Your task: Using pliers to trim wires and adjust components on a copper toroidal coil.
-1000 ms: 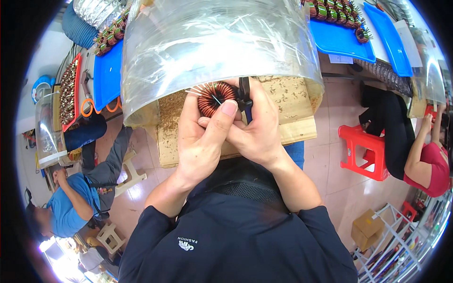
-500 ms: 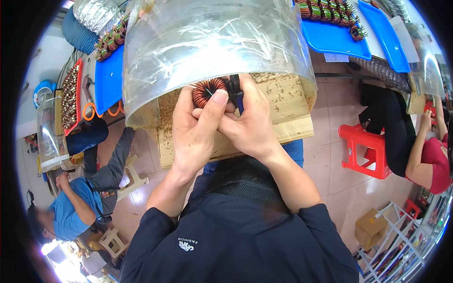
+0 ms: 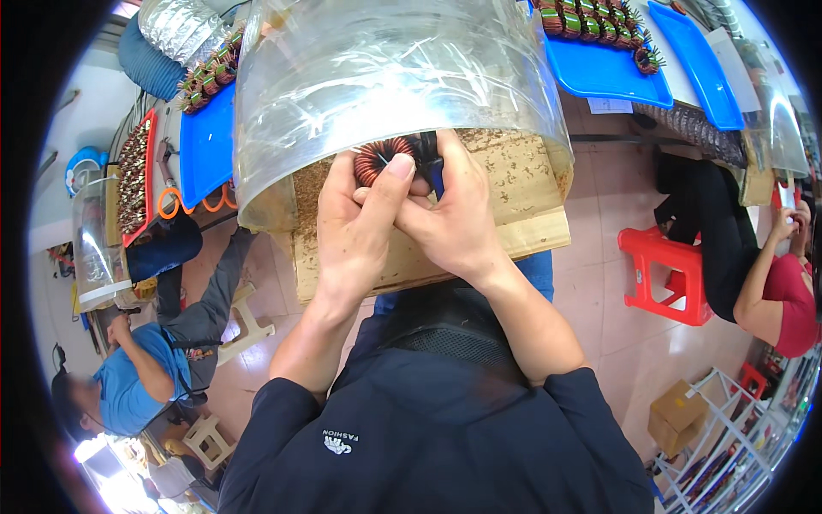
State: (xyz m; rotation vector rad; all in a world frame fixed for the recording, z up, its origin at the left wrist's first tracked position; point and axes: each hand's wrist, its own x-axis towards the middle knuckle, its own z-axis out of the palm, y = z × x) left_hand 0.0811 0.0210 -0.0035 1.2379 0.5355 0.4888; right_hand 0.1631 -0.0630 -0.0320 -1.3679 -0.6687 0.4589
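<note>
A ring-shaped coil (image 3: 373, 159), wound with copper-coloured wire, sits under the front edge of the clear curved shield (image 3: 402, 77). My left hand (image 3: 353, 227) is closed round it, thumb laid across its near side. Beside the coil, my right hand (image 3: 458, 218) is closed on a black-and-blue hand tool (image 3: 434, 171), whose kind I cannot make out because fingers and the shield's edge hide much of it. Both hands touch at the fingers, above a cardboard-covered work surface (image 3: 522, 231) strewn with small brown bits.
Blue trays (image 3: 205, 146) stand on both sides, with finished-looking coils (image 3: 591, 21) at the right one. At left lie a red tray (image 3: 137, 180) of small parts and orange-handled scissors (image 3: 175, 203). A red stool (image 3: 664, 274) and two seated people flank me.
The view has shifted slightly, and the coil has turned a little in my left hand. Both hands keep their hold. At right, the other person's hands have moved.
</note>
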